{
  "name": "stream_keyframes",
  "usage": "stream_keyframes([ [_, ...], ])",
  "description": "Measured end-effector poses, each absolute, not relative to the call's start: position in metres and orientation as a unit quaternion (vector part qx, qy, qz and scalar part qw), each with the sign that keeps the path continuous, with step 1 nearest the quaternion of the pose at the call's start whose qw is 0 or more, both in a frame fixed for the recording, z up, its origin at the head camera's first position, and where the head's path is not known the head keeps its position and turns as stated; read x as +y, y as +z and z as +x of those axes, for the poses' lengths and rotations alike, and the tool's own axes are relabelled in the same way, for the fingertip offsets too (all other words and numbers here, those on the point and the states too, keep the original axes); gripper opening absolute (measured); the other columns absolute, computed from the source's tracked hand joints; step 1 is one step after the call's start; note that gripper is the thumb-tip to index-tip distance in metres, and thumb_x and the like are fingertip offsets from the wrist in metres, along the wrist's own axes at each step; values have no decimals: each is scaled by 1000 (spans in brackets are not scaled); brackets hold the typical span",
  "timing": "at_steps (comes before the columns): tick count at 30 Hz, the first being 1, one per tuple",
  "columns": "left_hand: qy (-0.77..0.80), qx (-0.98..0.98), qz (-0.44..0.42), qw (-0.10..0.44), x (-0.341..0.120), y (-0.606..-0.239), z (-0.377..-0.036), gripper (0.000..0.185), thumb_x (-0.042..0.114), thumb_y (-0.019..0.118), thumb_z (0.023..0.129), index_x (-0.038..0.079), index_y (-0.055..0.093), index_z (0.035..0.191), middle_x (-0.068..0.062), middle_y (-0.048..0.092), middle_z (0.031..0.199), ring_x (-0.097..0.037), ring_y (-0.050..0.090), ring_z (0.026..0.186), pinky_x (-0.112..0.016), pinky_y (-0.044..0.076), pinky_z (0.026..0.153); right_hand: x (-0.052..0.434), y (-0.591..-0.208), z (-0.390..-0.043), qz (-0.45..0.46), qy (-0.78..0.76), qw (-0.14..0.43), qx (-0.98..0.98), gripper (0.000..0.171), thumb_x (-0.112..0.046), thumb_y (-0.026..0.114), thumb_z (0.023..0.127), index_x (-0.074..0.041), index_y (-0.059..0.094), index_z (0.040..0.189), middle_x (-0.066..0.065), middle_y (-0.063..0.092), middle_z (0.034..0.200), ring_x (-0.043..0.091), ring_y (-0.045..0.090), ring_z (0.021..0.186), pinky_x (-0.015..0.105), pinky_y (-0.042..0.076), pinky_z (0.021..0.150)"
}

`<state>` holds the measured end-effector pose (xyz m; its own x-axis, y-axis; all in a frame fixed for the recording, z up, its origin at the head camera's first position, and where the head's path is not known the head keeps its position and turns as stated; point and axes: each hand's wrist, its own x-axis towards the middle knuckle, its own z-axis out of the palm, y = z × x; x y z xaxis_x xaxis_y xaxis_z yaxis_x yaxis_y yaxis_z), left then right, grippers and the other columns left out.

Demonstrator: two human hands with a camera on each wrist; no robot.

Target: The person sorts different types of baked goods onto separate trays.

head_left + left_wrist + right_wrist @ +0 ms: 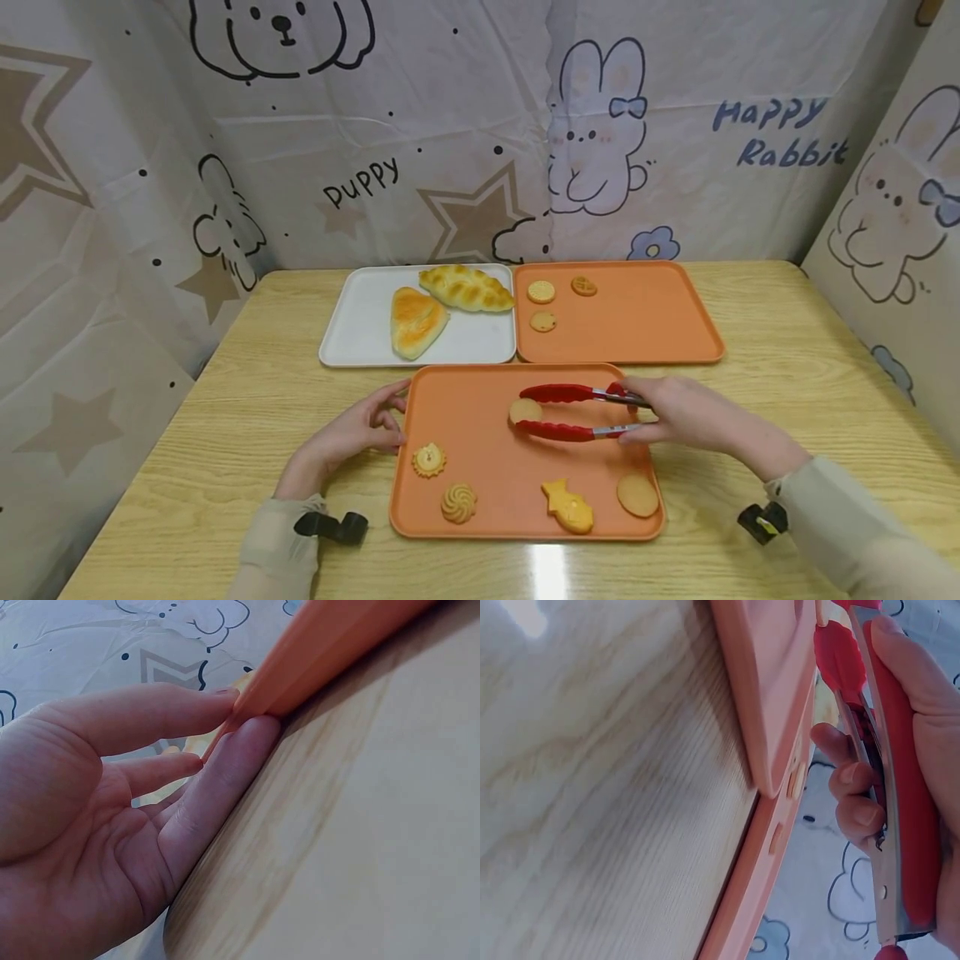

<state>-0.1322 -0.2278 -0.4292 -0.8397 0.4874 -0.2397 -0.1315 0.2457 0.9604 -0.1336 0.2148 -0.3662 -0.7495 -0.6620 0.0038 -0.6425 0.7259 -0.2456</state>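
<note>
Fingers of the left hand [352, 433] lie straight and relaxed against the left rim of the near orange tray [450, 392], steadying it at the front edge of the counter [225, 400] and gripping nothing. Over on that tray, the red tongs [573, 410] have their tips closed either side of a pale round biscuit [525, 410] near the tray's middle, and it looks like the pick-up is underway. I'd judge the next move calls for an even squeeze and a level lift so the biscuit doesn't slip or crack. The right hand [678, 412] is curled around the tong handles, thumb along the top arm in the right wrist view.

Along the front of the near tray: a flower biscuit [429, 459], a swirl biscuit [458, 502], a fish-shaped biscuit [568, 506] and a plain round biscuit [638, 495].

At the back edge, the white tray [352, 325] carries a triangular bun [415, 321] and a braided loaf [467, 288], touching. Just beside it, the far orange tray [645, 317] has three small biscuits [543, 321] grouped at its left end.
</note>
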Motion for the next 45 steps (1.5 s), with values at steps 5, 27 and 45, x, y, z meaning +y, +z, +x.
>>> stream_keyframes([
  [5, 603, 746, 121, 257, -229, -430, -132, 83, 5, 67, 80, 9, 17, 146, -17, 34, 121, -9, 52, 76, -25, 53, 68, 224, -366, -141, -329, -118, 21, 936, 51, -47, 71, 72, -10, 56, 102, -8, 55, 72, 3, 43, 58, 21, 38, 52],
  [27, 609, 738, 141, 254, -230, -433, -133, 82, 1, 64, 81, 4, 14, 146, -24, 32, 121, -9, 54, 76, -30, 54, 70, 252, -364, -175, -228, -140, 10, 964, 49, -42, 71, 75, -4, 52, 100, 0, 55, 69, 11, 46, 54, 25, 39, 49],
  [45, 608, 739, 135, 258, -228, -431, -134, 82, 1, 64, 81, 4, 14, 146, -22, 33, 120, -8, 53, 74, -25, 53, 68, 266, -370, -205, -193, -109, 10, 975, 59, -49, 63, 79, 3, 49, 103, 5, 56, 70, 15, 47, 54, 29, 40, 49],
])
